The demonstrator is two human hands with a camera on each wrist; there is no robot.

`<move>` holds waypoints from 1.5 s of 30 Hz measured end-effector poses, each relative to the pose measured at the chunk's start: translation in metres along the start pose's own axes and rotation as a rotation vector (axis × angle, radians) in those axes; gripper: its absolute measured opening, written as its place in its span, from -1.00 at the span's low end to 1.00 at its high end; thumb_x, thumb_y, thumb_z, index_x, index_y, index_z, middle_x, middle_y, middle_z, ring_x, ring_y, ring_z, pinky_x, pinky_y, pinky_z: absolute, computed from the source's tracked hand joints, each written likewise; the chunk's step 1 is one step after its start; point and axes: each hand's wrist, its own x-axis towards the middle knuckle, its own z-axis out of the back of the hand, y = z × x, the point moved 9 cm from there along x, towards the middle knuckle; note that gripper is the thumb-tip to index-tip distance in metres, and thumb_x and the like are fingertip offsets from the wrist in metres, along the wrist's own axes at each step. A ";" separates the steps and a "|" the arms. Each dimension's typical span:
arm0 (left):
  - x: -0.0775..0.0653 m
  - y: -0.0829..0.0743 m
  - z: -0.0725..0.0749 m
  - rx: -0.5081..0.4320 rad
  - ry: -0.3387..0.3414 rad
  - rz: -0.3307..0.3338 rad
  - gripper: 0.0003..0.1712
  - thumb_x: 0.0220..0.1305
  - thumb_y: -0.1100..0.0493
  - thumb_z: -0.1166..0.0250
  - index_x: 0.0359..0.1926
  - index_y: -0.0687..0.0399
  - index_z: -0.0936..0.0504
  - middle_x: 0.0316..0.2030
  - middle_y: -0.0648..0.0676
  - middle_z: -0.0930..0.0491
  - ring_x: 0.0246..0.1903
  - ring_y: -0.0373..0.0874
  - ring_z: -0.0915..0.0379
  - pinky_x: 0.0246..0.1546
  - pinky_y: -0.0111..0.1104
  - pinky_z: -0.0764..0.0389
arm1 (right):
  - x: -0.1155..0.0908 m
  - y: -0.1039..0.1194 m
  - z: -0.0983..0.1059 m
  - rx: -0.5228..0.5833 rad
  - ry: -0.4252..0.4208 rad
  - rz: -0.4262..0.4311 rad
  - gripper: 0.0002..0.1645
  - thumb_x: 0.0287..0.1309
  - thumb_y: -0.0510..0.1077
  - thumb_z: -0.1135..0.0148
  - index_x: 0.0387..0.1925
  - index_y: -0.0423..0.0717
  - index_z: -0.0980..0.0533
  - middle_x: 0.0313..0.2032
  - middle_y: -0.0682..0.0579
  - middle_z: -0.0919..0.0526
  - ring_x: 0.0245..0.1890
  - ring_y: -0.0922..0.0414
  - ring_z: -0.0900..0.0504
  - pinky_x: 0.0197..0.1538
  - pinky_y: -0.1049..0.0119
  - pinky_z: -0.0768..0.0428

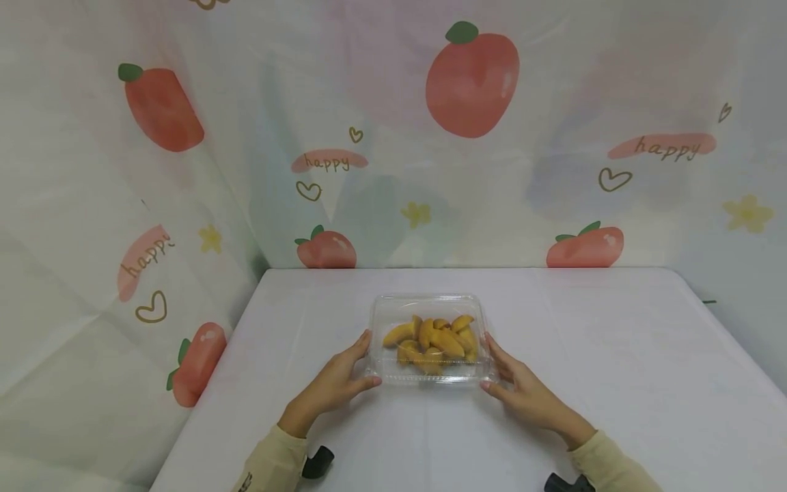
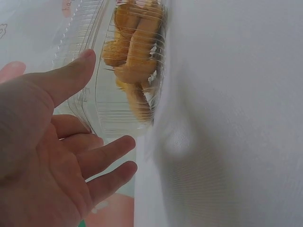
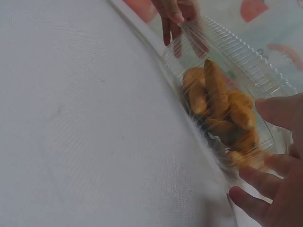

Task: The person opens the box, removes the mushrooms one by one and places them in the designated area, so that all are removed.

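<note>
Clear plastic box (image 1: 390, 316), with surroundings. Printed backdrop (image 1: 393, 82): rises just behind the far table edge and along the left side, limiting movement there. White table (image 1: 615, 355): cloth extends well past the box to left, right and near side, room enough to slide or turn it; least room at the back. Box proper: near mid-table, resting on the cloth or barely above it, which cannot be told; lid apparently closed; probably light, thin-walled, slippery, easily dented; best taken by both ends near the rim, with mild pressure. Left hand (image 1: 335, 383): thumb and fingers parted, gripping the left end. Right hand (image 1: 525, 391): likewise parted, gripping the right end. Yellow pieces (image 1: 447, 342): heaped inside, likely to shift if tilted.
</note>
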 end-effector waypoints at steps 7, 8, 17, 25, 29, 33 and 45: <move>0.002 0.003 0.000 -0.003 -0.003 0.002 0.03 0.28 0.05 -0.43 0.55 0.34 -0.05 0.57 0.25 -0.03 0.40 0.16 -0.36 0.48 0.05 -0.21 | 0.000 -0.003 0.001 0.042 -0.022 0.032 -0.13 0.41 -0.29 -0.14 0.53 -0.48 0.08 0.53 -0.48 0.06 0.56 0.13 -0.09 0.28 0.74 -0.22; 0.002 0.004 0.000 -0.002 -0.005 0.003 0.03 0.28 0.05 -0.43 0.55 0.34 -0.05 0.57 0.24 -0.03 0.40 0.15 -0.37 0.48 0.05 -0.21 | 0.000 -0.002 0.001 0.045 -0.033 0.050 -0.15 0.41 -0.31 -0.13 0.52 -0.48 0.06 0.52 -0.49 0.05 0.54 0.29 -0.07 0.27 0.74 -0.22; 0.002 0.003 -0.003 -0.022 -0.001 -0.010 0.03 0.29 0.08 -0.41 0.55 0.35 -0.02 0.57 0.27 -0.02 0.40 0.17 -0.37 0.48 0.04 -0.22 | -0.003 -0.003 0.002 0.005 -0.129 0.069 -0.20 0.38 -0.32 -0.16 0.50 -0.45 -0.05 0.48 -0.44 -0.11 0.39 0.45 -0.17 0.24 0.70 -0.33; 0.002 0.003 -0.003 -0.041 0.005 -0.036 0.03 0.30 0.06 -0.41 0.55 0.37 -0.02 0.56 0.29 -0.04 0.34 0.18 -0.44 0.43 0.05 -0.29 | -0.004 -0.003 0.004 -0.016 -0.210 0.050 -0.21 0.29 -0.31 -0.28 0.43 -0.50 -0.18 0.41 -0.43 -0.27 0.38 0.36 -0.28 0.21 0.74 -0.33; 0.002 0.004 -0.003 -0.041 0.000 -0.039 0.02 0.31 0.07 -0.40 0.55 0.38 -0.02 0.55 0.30 -0.05 0.33 0.19 -0.45 0.41 0.04 -0.33 | -0.004 -0.002 0.001 -0.045 -0.224 0.039 -0.21 0.31 -0.30 -0.26 0.45 -0.48 -0.16 0.42 -0.42 -0.26 0.35 -0.16 -0.35 0.18 0.72 -0.40; 0.002 0.004 -0.004 -0.038 -0.003 -0.034 0.02 0.32 0.06 -0.40 0.55 0.38 -0.02 0.55 0.31 -0.05 0.32 0.19 -0.46 0.40 0.04 -0.35 | -0.007 0.000 -0.002 -0.050 -0.248 0.018 -0.22 0.36 -0.32 -0.19 0.49 -0.43 -0.12 0.45 -0.42 -0.22 0.30 -0.37 -0.36 0.13 0.63 -0.52; 0.002 0.002 -0.005 -0.012 -0.042 -0.004 0.04 0.30 0.00 -0.41 0.55 0.36 -0.05 0.55 0.31 -0.07 0.32 0.18 -0.46 0.43 0.05 -0.30 | -0.006 0.000 0.003 -0.056 -0.282 -0.026 -0.26 0.40 -0.34 -0.11 0.50 -0.43 -0.09 0.41 -0.47 -0.29 0.28 -0.38 -0.45 0.08 0.15 -0.69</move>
